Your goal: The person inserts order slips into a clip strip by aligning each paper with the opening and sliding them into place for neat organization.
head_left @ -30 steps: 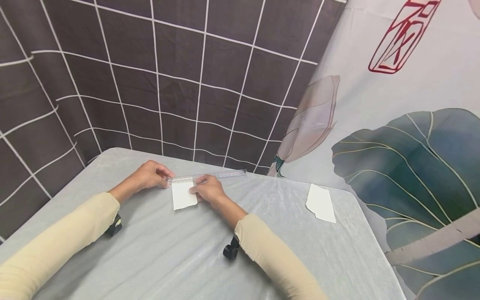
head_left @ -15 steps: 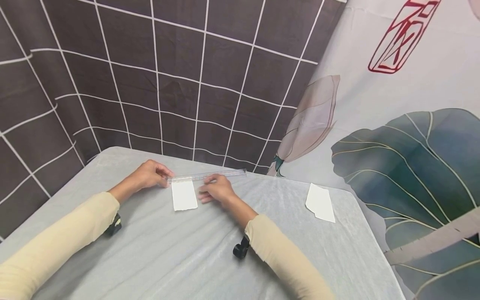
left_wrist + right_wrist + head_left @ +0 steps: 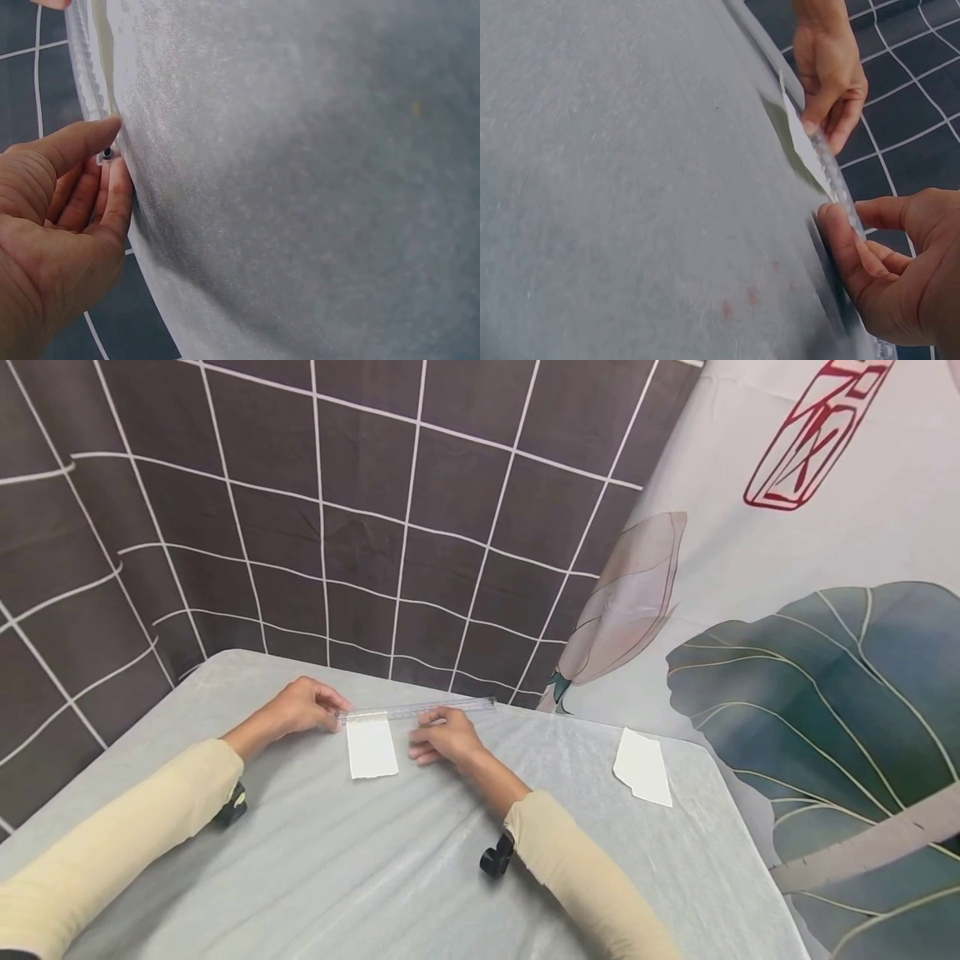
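A clear plastic ruler lies along the far edge of the table, over the top edge of a small white piece of paper. At the ruler's left end, my left hand pinches it between thumb and fingers; the end with its dark dot shows there in the left wrist view. My right hand is just right of the paper, fingers apart and blurred. In the right wrist view its fingertips sit on either side of the ruler, and the paper lifts from the cloth.
Another white piece of paper, with an uneven outline, lies at the right of the grey cloth-covered table. Behind the table's far edge hangs a dark gridded curtain. A white curtain with a leaf print hangs along the right.
My right hand has let go of the paper's right side and moved a little to the right, uncovering it. The left hand keeps its hold on the ruler, which stays in place.
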Tool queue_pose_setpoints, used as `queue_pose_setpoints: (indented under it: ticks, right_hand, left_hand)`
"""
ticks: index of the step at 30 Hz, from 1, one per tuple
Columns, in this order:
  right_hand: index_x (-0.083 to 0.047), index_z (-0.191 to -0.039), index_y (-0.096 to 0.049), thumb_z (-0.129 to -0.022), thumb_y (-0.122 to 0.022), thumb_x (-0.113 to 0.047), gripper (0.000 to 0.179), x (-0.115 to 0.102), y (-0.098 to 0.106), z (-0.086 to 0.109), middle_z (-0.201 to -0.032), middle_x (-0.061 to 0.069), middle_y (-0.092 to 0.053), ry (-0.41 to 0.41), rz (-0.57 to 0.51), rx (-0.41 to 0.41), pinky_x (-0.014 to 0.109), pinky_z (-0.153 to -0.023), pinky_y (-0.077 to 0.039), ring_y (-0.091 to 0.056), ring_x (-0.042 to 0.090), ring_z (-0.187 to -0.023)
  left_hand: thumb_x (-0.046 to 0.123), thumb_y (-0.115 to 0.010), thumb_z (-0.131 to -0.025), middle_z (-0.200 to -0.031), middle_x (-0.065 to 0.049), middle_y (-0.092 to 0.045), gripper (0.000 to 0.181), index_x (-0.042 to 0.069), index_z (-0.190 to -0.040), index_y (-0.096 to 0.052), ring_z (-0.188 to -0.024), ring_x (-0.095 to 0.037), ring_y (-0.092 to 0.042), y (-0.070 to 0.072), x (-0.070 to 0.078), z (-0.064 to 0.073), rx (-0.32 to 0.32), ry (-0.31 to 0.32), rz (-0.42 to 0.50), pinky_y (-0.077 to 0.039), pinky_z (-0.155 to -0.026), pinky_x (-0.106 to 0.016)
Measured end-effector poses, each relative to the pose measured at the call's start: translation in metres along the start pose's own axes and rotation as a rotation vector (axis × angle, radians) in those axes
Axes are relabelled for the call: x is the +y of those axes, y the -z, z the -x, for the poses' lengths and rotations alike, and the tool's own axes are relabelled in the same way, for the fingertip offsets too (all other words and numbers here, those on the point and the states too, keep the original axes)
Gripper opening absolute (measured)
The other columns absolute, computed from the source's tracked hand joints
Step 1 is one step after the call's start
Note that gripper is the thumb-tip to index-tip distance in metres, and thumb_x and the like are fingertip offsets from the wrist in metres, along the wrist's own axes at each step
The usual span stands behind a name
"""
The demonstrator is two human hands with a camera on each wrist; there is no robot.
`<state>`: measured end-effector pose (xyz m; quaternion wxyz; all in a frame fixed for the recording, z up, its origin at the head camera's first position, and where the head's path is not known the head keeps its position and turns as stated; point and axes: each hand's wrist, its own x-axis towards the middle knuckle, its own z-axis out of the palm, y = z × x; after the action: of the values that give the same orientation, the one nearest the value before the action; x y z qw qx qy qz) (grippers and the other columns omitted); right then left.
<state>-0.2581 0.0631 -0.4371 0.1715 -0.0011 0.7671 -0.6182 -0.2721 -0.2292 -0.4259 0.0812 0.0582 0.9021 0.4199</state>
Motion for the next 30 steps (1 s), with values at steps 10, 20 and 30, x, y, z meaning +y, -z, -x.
queue_pose_setpoints:
  ticks: [10, 20, 30]
  right_hand:
    - [0.009, -0.135, -0.066, -0.097, -0.079, -0.003, 0.042, 0.002, 0.014, 0.004, -0.102, 0.031, -0.084, 0.004, -0.010, -0.003, 0.030, -0.063, -0.067, -0.077, 0.012, -0.060]
    - [0.010, -0.134, -0.065, -0.098, -0.078, -0.002, 0.041, 0.006, 0.032, 0.007, -0.096, 0.024, -0.085, 0.012, -0.037, 0.016, 0.028, -0.061, -0.066, -0.076, 0.012, -0.060]
    - [0.009, -0.134, -0.064, -0.099, -0.078, -0.003, 0.039, 0.011, 0.045, 0.008, -0.094, 0.017, -0.085, -0.002, -0.053, 0.041, 0.025, -0.059, -0.064, -0.076, 0.012, -0.060]
  left_hand:
    - [-0.002, -0.089, -0.079, -0.107, -0.016, -0.082, 0.044, -0.003, -0.123, -0.084, -0.093, -0.016, -0.063, 0.000, 0.001, 0.001, 0.000, 0.011, -0.005, -0.053, -0.082, -0.029]
    - [-0.002, -0.089, -0.080, -0.108, -0.017, -0.082, 0.043, -0.003, -0.122, -0.083, -0.094, -0.017, -0.063, 0.001, 0.001, -0.001, -0.002, 0.016, -0.007, -0.053, -0.082, -0.029]
    - [-0.002, -0.089, -0.080, -0.103, -0.012, -0.079, 0.042, -0.004, -0.122, -0.083, -0.092, -0.017, -0.062, 0.000, 0.001, 0.000, -0.005, 0.006, -0.001, -0.052, -0.082, -0.029]
